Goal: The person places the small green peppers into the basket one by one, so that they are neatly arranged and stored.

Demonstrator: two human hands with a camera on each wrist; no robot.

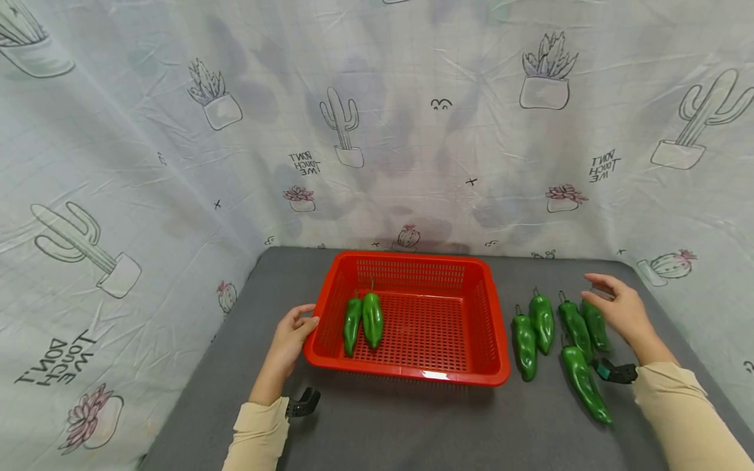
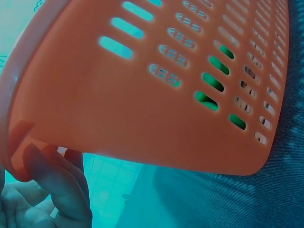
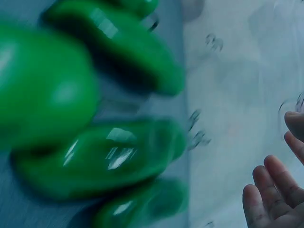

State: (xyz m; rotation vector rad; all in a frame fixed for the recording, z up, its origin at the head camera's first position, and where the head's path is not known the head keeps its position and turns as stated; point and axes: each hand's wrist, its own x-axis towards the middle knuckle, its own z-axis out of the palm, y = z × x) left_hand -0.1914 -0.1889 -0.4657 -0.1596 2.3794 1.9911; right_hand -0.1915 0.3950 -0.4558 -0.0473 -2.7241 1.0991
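Observation:
A red plastic basket (image 1: 406,374) with slotted walls stands on the grey table, and two green peppers (image 1: 372,320) lie side by side at its left end. My left hand (image 1: 288,340) grips the basket's left rim; in the left wrist view its fingers (image 2: 61,183) curl at the edge of the basket wall (image 2: 118,118). Over the loose peppers on the right hovers my right hand (image 1: 623,313), fingers spread and holding nothing. Partly behind that hand lies a green pepper (image 1: 596,327). The right wrist view has glossy peppers (image 3: 109,156) beside the hand (image 3: 275,199).
Several green peppers lie right of the basket, among them one pepper (image 1: 524,343) close to its wall and one pepper (image 1: 586,386) nearer the front. A white cloth (image 1: 400,131) printed with cacti hangs behind and beside the grey table (image 1: 383,425).

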